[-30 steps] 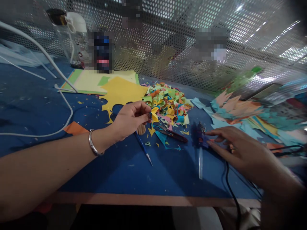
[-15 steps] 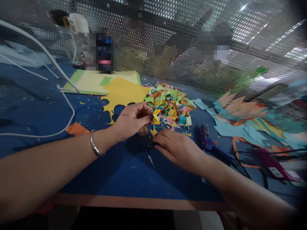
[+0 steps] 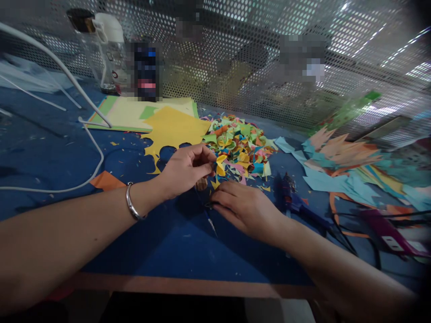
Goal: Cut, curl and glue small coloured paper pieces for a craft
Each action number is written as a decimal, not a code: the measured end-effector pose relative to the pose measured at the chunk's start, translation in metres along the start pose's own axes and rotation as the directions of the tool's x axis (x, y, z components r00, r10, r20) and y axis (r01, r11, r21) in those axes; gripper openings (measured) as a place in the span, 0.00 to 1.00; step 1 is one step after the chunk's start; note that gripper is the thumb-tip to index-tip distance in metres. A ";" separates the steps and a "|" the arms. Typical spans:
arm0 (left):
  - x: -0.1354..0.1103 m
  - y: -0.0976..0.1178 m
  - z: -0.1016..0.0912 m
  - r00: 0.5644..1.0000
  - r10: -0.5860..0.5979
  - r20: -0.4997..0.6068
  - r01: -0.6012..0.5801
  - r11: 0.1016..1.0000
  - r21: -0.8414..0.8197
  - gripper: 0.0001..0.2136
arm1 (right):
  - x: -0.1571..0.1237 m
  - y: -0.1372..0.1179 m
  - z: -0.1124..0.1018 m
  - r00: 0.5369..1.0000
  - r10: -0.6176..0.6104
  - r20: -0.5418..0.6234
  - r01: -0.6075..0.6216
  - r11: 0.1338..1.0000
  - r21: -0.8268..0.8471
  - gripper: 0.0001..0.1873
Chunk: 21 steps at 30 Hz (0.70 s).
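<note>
My left hand [image 3: 188, 170], with a silver bangle at the wrist, is closed in a pinch on a small curled yellow paper piece [image 3: 221, 165]. A short brown, wood-like object [image 3: 201, 184] shows just below those fingers. Close by on the right, my right hand [image 3: 247, 206] is low over the table with its fingers bent together. A small dark item at its fingertips is too unclear to name. Between the hands, a thin blue stick with a silvery tip [image 3: 211, 223] points toward the front edge. A heap of colourful paper scraps [image 3: 239, 143] lies just beyond.
A cut yellow sheet [image 3: 175, 128] overlaps a pale paper stack [image 3: 124, 114]. At right lie a blue glue gun [image 3: 299, 208], cut paper shapes [image 3: 340, 157] and a purple power strip [image 3: 380, 231]. Bottles [image 3: 111, 58] and a white cable [image 3: 97, 172] are at left.
My right hand has shifted slightly left, its fingertips nearer the thin stick. My left hand keeps its pinch on the yellow paper piece. The view has moved a little.
</note>
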<state>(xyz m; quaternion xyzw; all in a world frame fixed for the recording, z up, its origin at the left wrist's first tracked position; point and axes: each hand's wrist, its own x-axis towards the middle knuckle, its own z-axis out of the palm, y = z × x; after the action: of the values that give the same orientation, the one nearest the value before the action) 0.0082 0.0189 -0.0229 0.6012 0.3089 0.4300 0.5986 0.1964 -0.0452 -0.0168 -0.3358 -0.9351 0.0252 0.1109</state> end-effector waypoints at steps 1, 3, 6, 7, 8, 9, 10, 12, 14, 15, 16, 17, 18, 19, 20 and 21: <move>0.000 0.000 0.000 1.000 0.001 0.000 -0.001 1.000 0.005 0.05 | 0.000 0.000 0.000 1.000 0.001 0.001 -0.001 1.000 0.000 0.13; 0.000 0.001 0.000 1.000 0.007 0.001 -0.007 1.000 0.013 0.05 | 0.000 0.000 0.001 1.000 0.002 -0.004 -0.002 1.000 0.000 0.13; 0.000 0.000 0.000 1.000 0.017 0.008 -0.017 1.000 0.019 0.04 | 0.000 -0.001 0.002 1.000 -0.002 -0.019 0.002 1.000 0.011 0.12; 0.001 -0.001 -0.001 1.000 0.020 0.008 -0.020 1.000 0.021 0.04 | 0.000 -0.001 0.002 1.000 -0.002 -0.025 0.003 1.000 0.014 0.11; 0.001 -0.002 -0.001 1.000 0.022 0.008 -0.022 0.999 0.024 0.04 | 0.000 -0.002 0.002 1.000 0.000 -0.028 0.001 1.000 0.017 0.11; 0.001 -0.002 -0.001 1.000 0.022 0.008 -0.022 0.999 0.027 0.04 | 0.000 -0.002 0.002 1.000 0.004 -0.028 -0.003 1.000 0.022 0.11; 0.001 -0.003 -0.001 1.000 0.022 0.007 -0.022 0.999 0.030 0.04 | 0.000 -0.003 0.002 1.000 0.008 -0.027 -0.008 1.000 0.025 0.11; 0.002 -0.003 -0.002 1.000 0.028 0.011 -0.028 0.999 0.032 0.04 | 0.001 -0.004 0.001 1.000 0.016 -0.016 -0.016 0.999 0.030 0.11; 0.002 -0.004 -0.002 0.999 0.041 0.011 -0.041 0.999 0.036 0.04 | 0.002 -0.006 0.002 1.000 0.023 -0.004 -0.023 0.999 0.031 0.11; 0.002 -0.003 -0.001 0.999 0.045 0.011 -0.045 0.998 0.039 0.04 | 0.002 -0.006 0.002 1.000 0.026 -0.002 -0.026 0.999 0.028 0.12; 0.002 -0.003 -0.001 0.999 0.046 0.011 -0.046 0.998 0.043 0.04 | 0.002 -0.006 0.003 1.000 0.029 0.000 -0.029 0.999 0.027 0.12; 0.002 -0.003 -0.002 0.999 0.044 0.009 -0.045 0.998 0.047 0.04 | 0.002 -0.007 0.003 1.000 0.032 0.001 -0.032 0.999 0.028 0.12; 0.002 -0.003 -0.002 0.999 0.040 0.006 -0.041 0.998 0.050 0.04 | 0.002 -0.007 0.003 0.999 0.032 -0.001 -0.032 0.999 0.032 0.12; 0.002 -0.003 -0.002 0.999 0.032 0.008 -0.032 0.998 0.050 0.04 | 0.002 -0.007 0.003 1.000 0.031 -0.006 -0.030 0.999 0.043 0.12; 0.002 -0.003 -0.002 1.000 0.021 0.012 -0.022 0.999 0.046 0.04 | 0.002 -0.007 0.003 0.999 0.030 -0.016 -0.029 0.998 0.060 0.12; 0.002 -0.002 -0.003 1.000 0.013 0.016 -0.013 0.999 0.043 0.04 | 0.001 -0.006 0.002 0.999 0.033 -0.035 -0.030 0.996 0.084 0.11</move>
<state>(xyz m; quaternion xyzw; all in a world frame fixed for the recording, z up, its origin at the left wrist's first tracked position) 0.0069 0.0218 -0.0254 0.6193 0.3095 0.4224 0.5851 0.1914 -0.0492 -0.0174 -0.3462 -0.9255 0.0599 0.1415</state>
